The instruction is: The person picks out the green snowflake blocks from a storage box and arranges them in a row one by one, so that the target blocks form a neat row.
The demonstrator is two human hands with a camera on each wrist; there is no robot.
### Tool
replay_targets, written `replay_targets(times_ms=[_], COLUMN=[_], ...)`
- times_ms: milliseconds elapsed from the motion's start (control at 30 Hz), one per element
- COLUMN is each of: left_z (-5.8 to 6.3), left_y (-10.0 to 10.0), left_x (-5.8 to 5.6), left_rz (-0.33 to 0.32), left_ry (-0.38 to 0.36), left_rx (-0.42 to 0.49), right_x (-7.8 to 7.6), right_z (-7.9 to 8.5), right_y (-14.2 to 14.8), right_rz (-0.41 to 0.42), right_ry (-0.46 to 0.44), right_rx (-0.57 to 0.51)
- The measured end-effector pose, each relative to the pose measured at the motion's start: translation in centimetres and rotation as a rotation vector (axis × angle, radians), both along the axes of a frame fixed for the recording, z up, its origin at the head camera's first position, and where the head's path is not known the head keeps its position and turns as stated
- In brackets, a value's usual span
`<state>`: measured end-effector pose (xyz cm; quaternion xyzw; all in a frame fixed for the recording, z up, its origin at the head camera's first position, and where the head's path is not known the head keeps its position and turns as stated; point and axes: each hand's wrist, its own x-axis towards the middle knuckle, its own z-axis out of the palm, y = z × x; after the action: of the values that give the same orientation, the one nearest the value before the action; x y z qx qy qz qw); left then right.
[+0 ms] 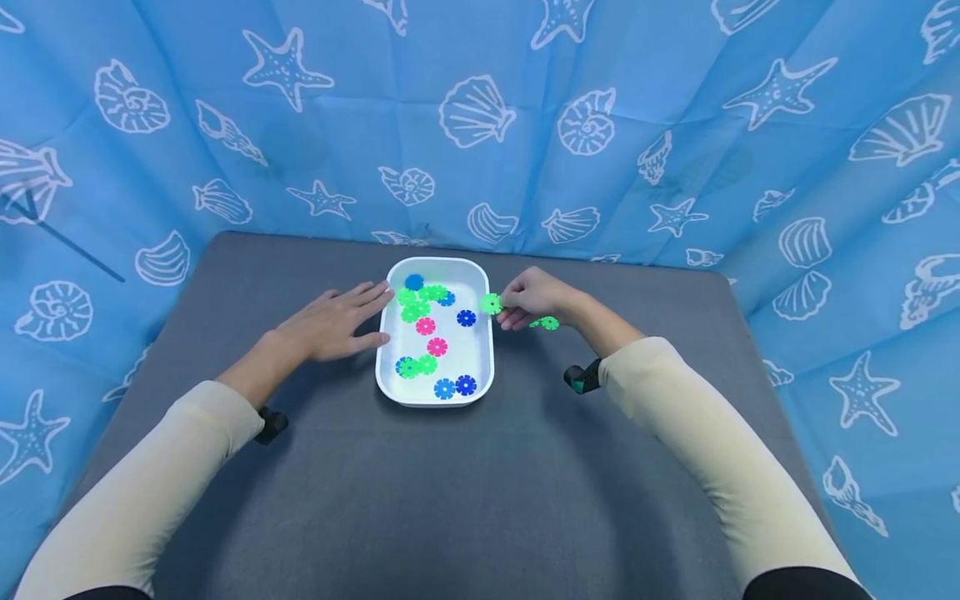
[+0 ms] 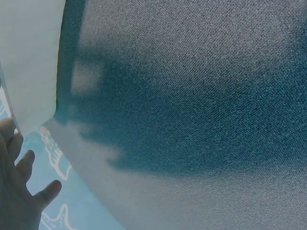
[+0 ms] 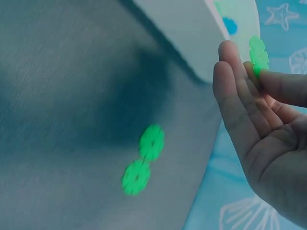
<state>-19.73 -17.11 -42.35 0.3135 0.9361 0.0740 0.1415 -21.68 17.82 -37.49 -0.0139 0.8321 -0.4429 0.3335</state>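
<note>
A white tray (image 1: pixel 472 358) holds several notched plastic discs, among them a green disc (image 1: pixel 433 292), a pink disc (image 1: pixel 437 347) and a dark blue disc (image 1: pixel 466 385). My left hand (image 1: pixel 333 323) lies along the tray's left side, fingers spread and fingertips right at the rim; in the left wrist view the hand (image 2: pixel 21 177) shows at the lower left. Between thumb and index finger, my right hand (image 1: pixel 536 298) pinches a green disc (image 1: pixel 491 304) at the tray's right rim. Its other fingers extend in the right wrist view, beside the held disc (image 3: pixel 259 53).
Two joined green discs (image 3: pixel 144 160) lie on the grey tabletop (image 1: pixel 465 500), below the right hand and right of the tray. Behind the table hangs a blue curtain (image 1: pixel 525 183) with white shells and starfish.
</note>
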Motion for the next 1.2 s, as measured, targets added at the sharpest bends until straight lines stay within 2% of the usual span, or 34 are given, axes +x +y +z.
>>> replay_targets(times_ms=[233, 633, 933, 1200], left_z=[0.1, 0.1, 0.2, 0.1], left_y=[-0.1, 0.0, 0.1, 0.0], left_x=[0.1, 0.0, 0.0, 0.1], left_rz=[-0.005, -0.003, -0.003, 0.003], left_ry=[-0.006, 0.011, 0.009, 0.001], left_rx=[0.006, -0.015, -0.01, -0.004], right_x=[0.3, 0.9, 1.0, 1.1], right_z=[-0.4, -2.4, -4.2, -4.4], right_y=[4.0, 10.0, 11.5, 11.6], right_rz=[-0.06, -0.191, -0.246, -0.245], right_ry=[-0.015, -0.068, -0.095, -0.07], right_rx=[0.017, 0.045, 0.071, 0.083])
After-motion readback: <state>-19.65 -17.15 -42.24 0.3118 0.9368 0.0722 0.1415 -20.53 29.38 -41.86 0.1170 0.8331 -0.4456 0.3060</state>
